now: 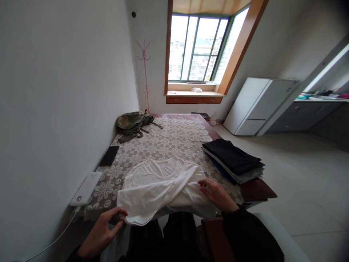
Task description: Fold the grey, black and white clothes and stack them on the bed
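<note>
A white long-sleeved shirt [160, 185] lies on the table's near edge, its neckline facing away from me and its sleeves folded across the front. At the lower left corner of the cloth, my left hand [105, 229] pinches the edge between thumb and fingers. My right hand [219, 195] rests against the shirt's right side, fingers loosely bent and apart, touching the fabric without a visible grip. Just right of that hand sits a stack of folded dark and grey clothes [231, 156].
A patterned lace tablecloth [174, 138] covers the table. Along the left wall are a white power strip or charger [85, 189] with a cable, a dark phone-like slab [109, 156] and a green backpack [132, 123]. A brown chair [218, 240] stands close by my legs.
</note>
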Motion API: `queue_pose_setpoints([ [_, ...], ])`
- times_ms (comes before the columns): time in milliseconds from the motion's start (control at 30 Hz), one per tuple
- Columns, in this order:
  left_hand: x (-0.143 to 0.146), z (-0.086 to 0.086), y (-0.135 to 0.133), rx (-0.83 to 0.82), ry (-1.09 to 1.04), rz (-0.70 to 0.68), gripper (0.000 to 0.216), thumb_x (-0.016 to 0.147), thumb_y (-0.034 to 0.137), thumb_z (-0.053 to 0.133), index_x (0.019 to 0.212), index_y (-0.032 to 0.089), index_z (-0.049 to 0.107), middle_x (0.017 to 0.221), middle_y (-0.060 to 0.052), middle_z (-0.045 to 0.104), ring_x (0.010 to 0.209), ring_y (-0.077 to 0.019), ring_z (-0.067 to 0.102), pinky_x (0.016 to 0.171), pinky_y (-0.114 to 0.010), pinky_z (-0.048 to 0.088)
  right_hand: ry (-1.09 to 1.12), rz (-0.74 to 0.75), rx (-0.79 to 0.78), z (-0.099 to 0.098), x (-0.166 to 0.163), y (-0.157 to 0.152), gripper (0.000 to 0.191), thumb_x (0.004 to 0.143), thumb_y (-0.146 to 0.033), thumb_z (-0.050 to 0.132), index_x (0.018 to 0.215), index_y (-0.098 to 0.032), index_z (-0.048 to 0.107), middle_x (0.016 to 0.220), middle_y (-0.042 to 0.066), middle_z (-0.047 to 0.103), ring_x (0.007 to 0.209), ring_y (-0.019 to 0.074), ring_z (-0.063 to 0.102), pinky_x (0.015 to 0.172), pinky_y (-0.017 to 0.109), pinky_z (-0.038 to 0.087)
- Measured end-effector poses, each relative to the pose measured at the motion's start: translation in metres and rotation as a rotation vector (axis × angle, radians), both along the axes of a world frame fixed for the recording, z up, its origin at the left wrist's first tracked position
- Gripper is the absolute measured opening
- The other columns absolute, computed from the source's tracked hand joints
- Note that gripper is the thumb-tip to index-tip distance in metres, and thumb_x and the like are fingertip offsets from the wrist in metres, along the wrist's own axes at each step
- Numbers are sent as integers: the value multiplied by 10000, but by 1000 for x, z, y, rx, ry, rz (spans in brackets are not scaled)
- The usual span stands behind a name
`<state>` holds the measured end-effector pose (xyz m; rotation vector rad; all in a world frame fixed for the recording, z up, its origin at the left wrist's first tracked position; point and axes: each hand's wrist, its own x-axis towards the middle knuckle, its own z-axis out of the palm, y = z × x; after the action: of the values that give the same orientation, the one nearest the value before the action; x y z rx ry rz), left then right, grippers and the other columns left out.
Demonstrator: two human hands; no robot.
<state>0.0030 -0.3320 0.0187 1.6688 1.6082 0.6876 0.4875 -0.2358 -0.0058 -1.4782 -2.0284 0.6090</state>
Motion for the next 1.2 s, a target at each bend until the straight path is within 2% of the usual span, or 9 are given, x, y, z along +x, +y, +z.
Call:
queue_pose_setpoints([
  [167,-4,-2,4,-2,4,27,282,802,453,698,969,253,806,1001,-52,813,987,-273,735,942,-329,564,-213,-110,116,-8,-10,72,433,852,-275,633,1284,-243,655,1344,115,658,1265,298,581,1092,448,443],
  [333,1,5,-1,-22,-8,58,276,822,476,671,910,242,787,938,-43,800,937,-264,721,894,-324,554,-167,-164,75,-21,-13,100,171,875,-292,569,934,-216,711,1016,92,714,1034,259,653,987,396,487],
  [467,3,14,-7,-35,-34,58,250,796,462,668,819,230,759,840,-37,768,853,-253,698,839,-327,555,150,-211,176,-20,-2,86,207,901,-411,558,891,-231,661,990,77,719,1006,265,659,967,413,501],
  [633,0,9,-15,-72,-48,39,188,762,399,668,797,233,748,833,-26,754,890,-254,698,899,-334,544,486,-277,52,-24,33,35,337,842,-552,687,964,-239,663,1009,61,752,944,257,693,877,373,541],
  [767,5,3,-14,-149,-42,4,189,740,357,685,854,233,769,905,-31,776,946,-262,708,932,-334,536,389,-386,34,-32,46,2,344,827,-567,696,937,-241,681,948,63,753,892,257,688,864,379,534],
  [867,10,0,-9,-171,-42,-24,254,727,350,699,938,241,791,952,-40,793,957,-268,719,928,-337,543,279,-400,50,-29,38,2,316,842,-559,653,903,-251,684,921,62,752,908,265,683,878,385,521],
  [1033,9,6,14,-149,-47,-140,319,783,395,701,1056,252,784,902,-32,793,902,-246,731,886,-324,561,255,-268,40,-2,20,42,318,854,-544,614,907,-239,683,919,58,756,915,261,688,882,385,525],
  [1133,7,9,51,-29,-20,-83,324,868,467,618,1062,265,782,1014,-46,799,960,-251,730,916,-337,560,154,-95,-60,12,12,72,351,880,-561,598,949,-236,710,927,55,771,879,245,698,830,350,521],
  [1200,7,5,83,88,44,-12,334,898,467,565,1060,267,778,1100,-56,787,1032,-262,718,968,-359,545,11,-63,-101,15,4,88,351,911,-562,563,926,-250,721,908,52,775,839,235,700,795,332,508],
])
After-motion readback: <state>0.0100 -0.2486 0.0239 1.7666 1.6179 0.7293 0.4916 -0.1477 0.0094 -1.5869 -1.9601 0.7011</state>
